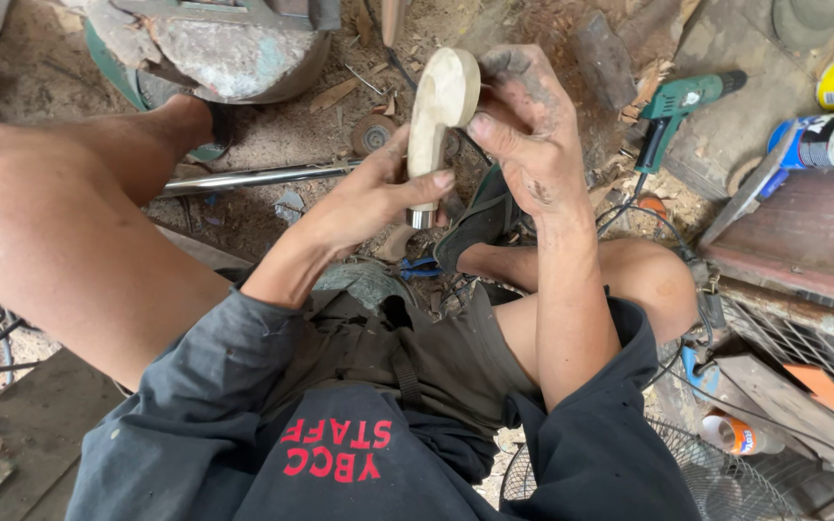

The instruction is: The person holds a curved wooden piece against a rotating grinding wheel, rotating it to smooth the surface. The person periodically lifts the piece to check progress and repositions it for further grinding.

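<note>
A pale carved wooden piece (439, 106), rounded at the top and narrowing to a handle with a small metal end at the bottom, is held upright between my knees. My left hand (371, 196) grips its lower part with the thumb across the front. My right hand (526, 121), dusty and dark with dirt, wraps the rounded top from the right side, thumb pressed to the wood. Both forearms come out of dark rolled-up sleeves.
A green power drill (680, 104) lies on the dirt floor at upper right. Spray cans (830, 138) sit on wooden boards at right. A metal pipe (255, 178) lies across the ground behind my left knee. A fan grille (726, 482) shows at bottom right, wood chips everywhere.
</note>
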